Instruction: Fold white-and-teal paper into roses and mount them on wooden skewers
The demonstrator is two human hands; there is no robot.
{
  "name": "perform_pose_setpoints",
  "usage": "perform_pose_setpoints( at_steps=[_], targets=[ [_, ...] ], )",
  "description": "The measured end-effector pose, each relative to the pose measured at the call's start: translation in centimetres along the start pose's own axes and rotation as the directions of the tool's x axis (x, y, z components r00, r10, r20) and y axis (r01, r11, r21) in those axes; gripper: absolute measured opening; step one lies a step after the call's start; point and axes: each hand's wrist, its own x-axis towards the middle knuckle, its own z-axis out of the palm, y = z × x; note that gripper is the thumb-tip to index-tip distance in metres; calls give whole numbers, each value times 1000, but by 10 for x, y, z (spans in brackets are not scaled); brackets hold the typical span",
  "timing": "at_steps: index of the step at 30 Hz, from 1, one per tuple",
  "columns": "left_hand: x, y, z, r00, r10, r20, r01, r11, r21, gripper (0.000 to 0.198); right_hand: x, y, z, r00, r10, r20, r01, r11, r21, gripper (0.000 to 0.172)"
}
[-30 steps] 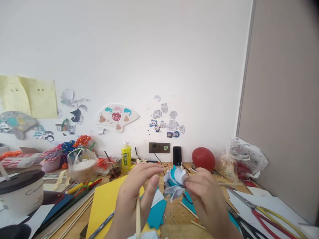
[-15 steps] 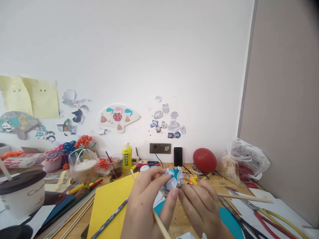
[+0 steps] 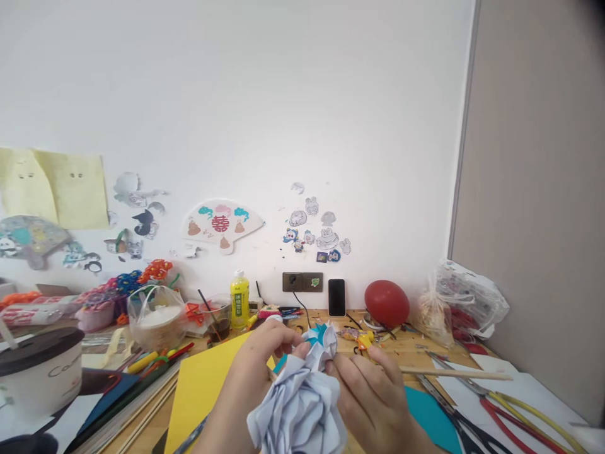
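In front of me, a small crumpled white paper flower (image 3: 327, 345) with a teal centre is pinched between both hands. My left hand (image 3: 253, 372) has its fingers closed at its left side. My right hand (image 3: 371, 397) grips it from the right, fingers curled. Nearer to me, a larger white paper flower (image 3: 302, 410) with ruffled folds stands between my wrists and covers part of the left fingers. A pale wooden stick (image 3: 458, 374) extends rightward from behind my right hand; whether the hand holds it I cannot tell.
Yellow paper (image 3: 198, 384) lies left of my hands, teal paper (image 3: 430, 416) to the right. Scissors and red-and-yellow-handled pliers (image 3: 510, 403) are farther right. A lidded cup (image 3: 42, 372) stands at left. Along the wall are a yellow bottle (image 3: 239, 299), a phone (image 3: 336, 297) and a red balloon (image 3: 386, 302).
The larger white paper flower has come up into view between my wrists, where a slanting wooden stick showed before. The small flower has dipped and turned slightly, and my left hand has shifted left.
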Motion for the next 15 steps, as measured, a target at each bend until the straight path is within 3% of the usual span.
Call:
perform_pose_setpoints(
  at_steps=[9, 15],
  targets=[
    [-3, 8, -19, 974, -92, 209, 64, 989, 135, 20, -1, -16, 9, 999, 42, -17, -40, 993, 108, 33],
    [-6, -1, -25, 959, -47, 281, -2, 985, 170, 18, -7, -22, 17, 999, 34, -25, -32, 994, 103, 25]
  ],
)
